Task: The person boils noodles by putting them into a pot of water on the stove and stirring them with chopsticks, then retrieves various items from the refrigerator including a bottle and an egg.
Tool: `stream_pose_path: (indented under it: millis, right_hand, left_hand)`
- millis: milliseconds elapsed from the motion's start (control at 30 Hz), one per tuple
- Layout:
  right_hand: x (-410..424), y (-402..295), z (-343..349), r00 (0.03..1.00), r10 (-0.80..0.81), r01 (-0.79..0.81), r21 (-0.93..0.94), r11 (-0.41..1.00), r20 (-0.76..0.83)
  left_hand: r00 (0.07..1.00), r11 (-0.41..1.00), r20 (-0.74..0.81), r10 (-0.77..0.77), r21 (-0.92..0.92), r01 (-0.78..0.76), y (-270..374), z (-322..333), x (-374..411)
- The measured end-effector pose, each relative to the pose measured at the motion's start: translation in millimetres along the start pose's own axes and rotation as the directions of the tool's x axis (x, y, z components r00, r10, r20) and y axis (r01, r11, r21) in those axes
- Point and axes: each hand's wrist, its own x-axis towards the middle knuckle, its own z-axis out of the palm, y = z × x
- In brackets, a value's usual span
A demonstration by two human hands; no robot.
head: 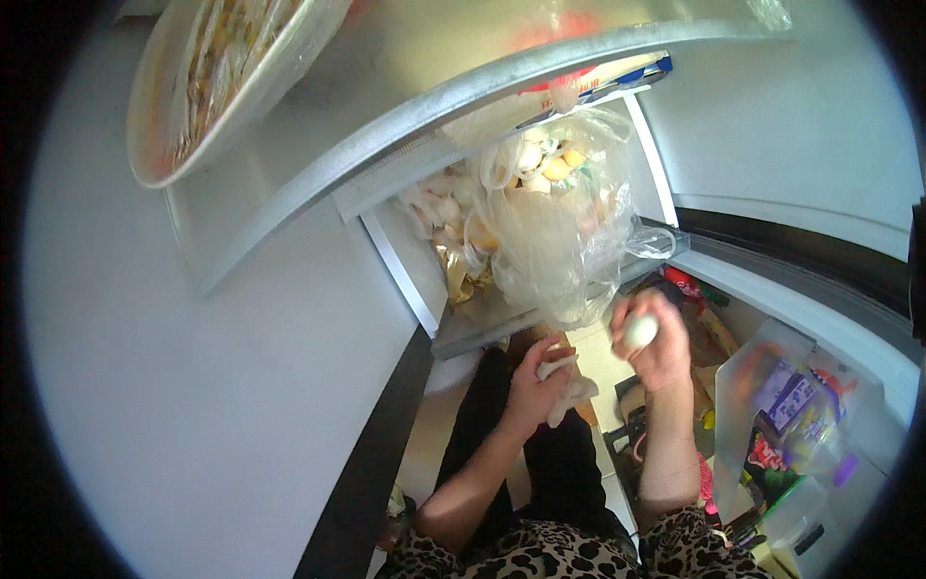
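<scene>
In my right hand (660,344) is a pale egg (640,331), held with the fingers curled around it; the hand is a little blurred. My left hand (539,387) grips a crumpled white cloth or tissue (573,391) in front of my legs. Just beyond both hands, a pulled-out refrigerator drawer (477,336) holds a clear plastic bag (553,253). Through the bag's upper part I see several yellow and whitish round items (557,168), their kind unclear. More wrapped food (441,206) lies at the drawer's left side.
Above the drawer is a glass shelf (405,123), with a white film-covered dish (239,87) on it. A blue and white box (622,76) lies under the shelf. On the right, the door's bin (738,391) holds purple packets (788,394) and containers. Tiled floor (600,354) shows below.
</scene>
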Motion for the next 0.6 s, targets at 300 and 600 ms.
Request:
stream_pose_path:
  millis: [300,600]
  right_hand:
    - [17.9,5.5,31.1,0.972,-0.09,0.233,-0.924,0.303,0.216]
    - [184.9,-22.0,84.8,0.854,-0.513,-0.177,-0.974,-0.138,-0.083]
  left_hand:
    - [0.991,0.991,-0.059,-0.123,-0.063,0.12,-4.4,-7.8,3.8]
    - [0.977,0.961,-0.114,-0.178,-0.234,0.148,-2.5,-21.6,2.3]
